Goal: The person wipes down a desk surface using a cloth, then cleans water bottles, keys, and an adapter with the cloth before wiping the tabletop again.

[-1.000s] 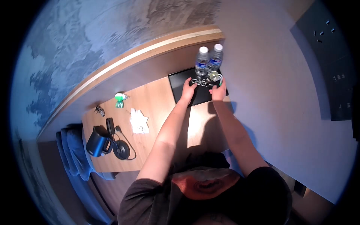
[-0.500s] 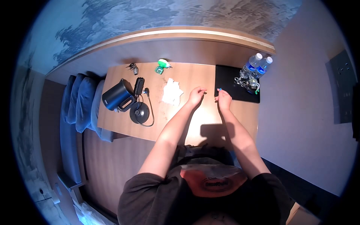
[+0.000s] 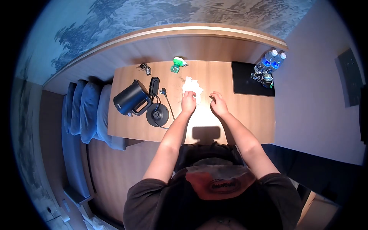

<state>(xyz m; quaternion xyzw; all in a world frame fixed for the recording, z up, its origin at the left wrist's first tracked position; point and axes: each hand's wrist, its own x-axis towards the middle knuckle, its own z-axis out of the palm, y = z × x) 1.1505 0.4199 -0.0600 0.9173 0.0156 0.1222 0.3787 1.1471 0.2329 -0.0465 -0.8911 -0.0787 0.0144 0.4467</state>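
My left hand (image 3: 188, 102) rests over the lower edge of a crumpled white tissue (image 3: 193, 86), with its fingers closed on that edge and partly hiding it. To its right, my right hand (image 3: 219, 104) is held just above the wooden table. Its fingers are bent but apart, pointing toward the tissue, and nothing shows between them. A black kettle base (image 3: 157, 115) with its cord and plug (image 3: 163, 91) lies left of my left hand. Above the tissue is a small green-capped bottle (image 3: 176, 66).
A dark kettle (image 3: 132, 98) lies on its side at left, beside a black oblong item (image 3: 154, 86). Keys (image 3: 147, 69) lie behind. At right, a black flat panel (image 3: 242, 80) carries two water bottles (image 3: 266, 63) and a tangled bunch of small items (image 3: 264, 78). A raised ledge borders the back.
Both hands have moved left, my left hand onto the tissue. The small blue thing at my right fingertips no longer shows. The view has shifted, and the tissue sits slightly further right.
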